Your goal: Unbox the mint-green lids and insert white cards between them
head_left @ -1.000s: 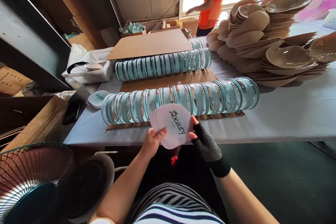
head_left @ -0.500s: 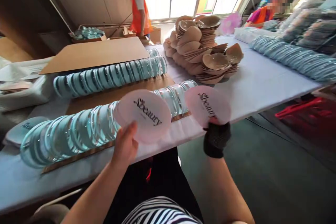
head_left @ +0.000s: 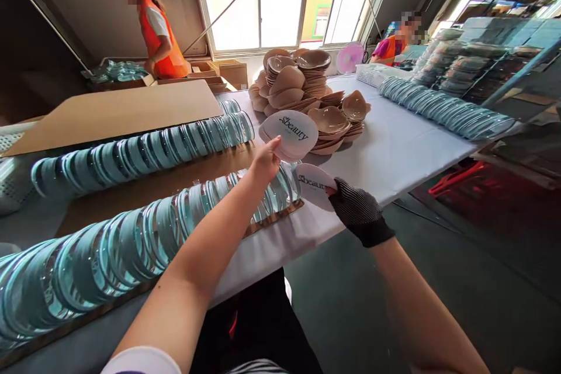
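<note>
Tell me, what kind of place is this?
Probably a packing workshop or small factory: long rows of clear cases on the table, a heap of beige cups, and workers in orange vests.

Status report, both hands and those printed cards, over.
Left hand grips a stack of printed cards, raised over the near row of clear cases. Gloved right hand holds one card at the row's end. Nothing blocking.

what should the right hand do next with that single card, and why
Probably slide the single card into the clear case at the near row's end. The gloved right hand already holds it against that end, while the left hand keeps the card stack raised above.
</note>
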The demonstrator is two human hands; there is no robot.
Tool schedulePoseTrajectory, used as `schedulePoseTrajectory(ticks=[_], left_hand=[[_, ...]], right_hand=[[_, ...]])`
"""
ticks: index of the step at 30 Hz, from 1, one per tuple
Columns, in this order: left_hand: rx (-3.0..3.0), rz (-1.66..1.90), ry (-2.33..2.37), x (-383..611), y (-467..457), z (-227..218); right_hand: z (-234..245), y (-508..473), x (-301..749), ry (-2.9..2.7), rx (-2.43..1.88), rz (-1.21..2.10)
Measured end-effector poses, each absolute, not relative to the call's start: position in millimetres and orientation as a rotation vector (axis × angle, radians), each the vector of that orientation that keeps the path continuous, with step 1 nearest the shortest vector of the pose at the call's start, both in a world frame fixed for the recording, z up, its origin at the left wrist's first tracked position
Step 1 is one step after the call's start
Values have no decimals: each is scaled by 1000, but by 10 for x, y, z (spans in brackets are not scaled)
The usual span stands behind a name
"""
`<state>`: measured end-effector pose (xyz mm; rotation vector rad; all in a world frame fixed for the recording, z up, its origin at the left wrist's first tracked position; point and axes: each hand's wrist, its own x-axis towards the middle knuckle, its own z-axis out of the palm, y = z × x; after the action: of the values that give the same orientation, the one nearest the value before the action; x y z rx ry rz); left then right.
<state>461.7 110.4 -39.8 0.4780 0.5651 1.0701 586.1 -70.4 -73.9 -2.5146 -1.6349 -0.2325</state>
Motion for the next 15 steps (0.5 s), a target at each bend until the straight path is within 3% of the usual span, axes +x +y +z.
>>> schedulePoseTrajectory(ticks=[4, 15], left_hand=[[476, 1097, 576, 4534, 1067, -409], [555, 1084, 584, 4543, 1112, -465]], right_hand=[[-644, -328, 5774, -1912, -2502, 15], [-878, -82, 5675, -1847, -2385, 53]])
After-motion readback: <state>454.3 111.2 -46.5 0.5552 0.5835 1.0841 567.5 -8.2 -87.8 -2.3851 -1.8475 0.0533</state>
